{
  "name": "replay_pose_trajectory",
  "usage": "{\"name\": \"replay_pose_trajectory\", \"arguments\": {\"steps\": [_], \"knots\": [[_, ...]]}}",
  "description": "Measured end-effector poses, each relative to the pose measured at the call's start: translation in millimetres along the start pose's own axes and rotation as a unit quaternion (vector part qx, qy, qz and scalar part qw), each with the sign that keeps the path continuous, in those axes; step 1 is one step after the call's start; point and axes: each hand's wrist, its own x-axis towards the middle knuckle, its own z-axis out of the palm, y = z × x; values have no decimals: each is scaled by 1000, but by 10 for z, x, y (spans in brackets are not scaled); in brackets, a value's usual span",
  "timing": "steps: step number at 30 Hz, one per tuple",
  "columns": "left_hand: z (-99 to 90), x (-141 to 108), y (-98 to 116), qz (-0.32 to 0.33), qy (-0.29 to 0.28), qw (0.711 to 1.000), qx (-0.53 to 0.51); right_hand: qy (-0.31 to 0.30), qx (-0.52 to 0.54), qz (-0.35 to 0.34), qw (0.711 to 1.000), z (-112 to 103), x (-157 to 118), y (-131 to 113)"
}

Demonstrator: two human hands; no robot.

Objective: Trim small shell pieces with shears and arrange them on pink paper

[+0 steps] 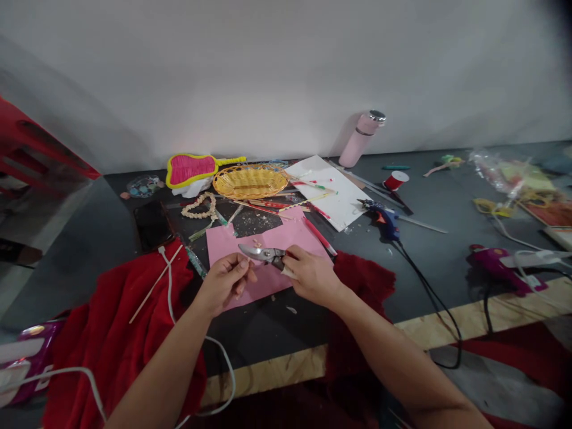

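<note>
OK so your right hand (313,277) has its fingers wrapped around the handles of the pruning shears (263,254), back of the hand up, and the blades aim left. Your left hand (226,283) is right by the blade tip, thumb and forefinger pinched narrow on a small pale piece (249,261), too tiny to say what it is. Both forearms angle in from the near side, one from each lower corner, and your hands and the shears are over the pink paper (263,290).

Container-wise, the yellow woven basket (250,182) sits beyond the paper, with its woven inside showing. The pink bottle (357,143) stands farther back by the wall, lid on, so no telling what's inside. Over right, the clear plastic bag (496,173) is crumpled; can't tell what it holds.

Rest of your surface (429,262): heart-shaped ring (199,205) nearer you than the basket, phone (153,225) left of that, red cloth (111,325) hanging over the near edge, blue glue gun (384,220) to the right.
</note>
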Motion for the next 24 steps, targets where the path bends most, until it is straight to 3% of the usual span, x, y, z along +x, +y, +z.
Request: {"name": "replay_pose_trajectory", "arguments": {"steps": [4,9,15,18,20,22,24], "knots": [[1,19,1,14,19,1000,2,75,14,64,995,-7,67,315],[1,31,-7,30,58,998,22,178,20,232,956,-65,99,746],[-33,55,-43,92,113,987,71,196,-33,322,926,-50,75,1044],[-72,73,-50,119,137,982,53,197,-37,331,922,-29,42,1064],[-100,82,-50,137,160,976,44,231,-46,318,918,-43,40,1014],[-125,89,-47,151,179,971,37,263,-49,263,927,-68,85,913],[-146,96,-48,160,189,968,32,226,-28,171,959,-82,192,778]]}}
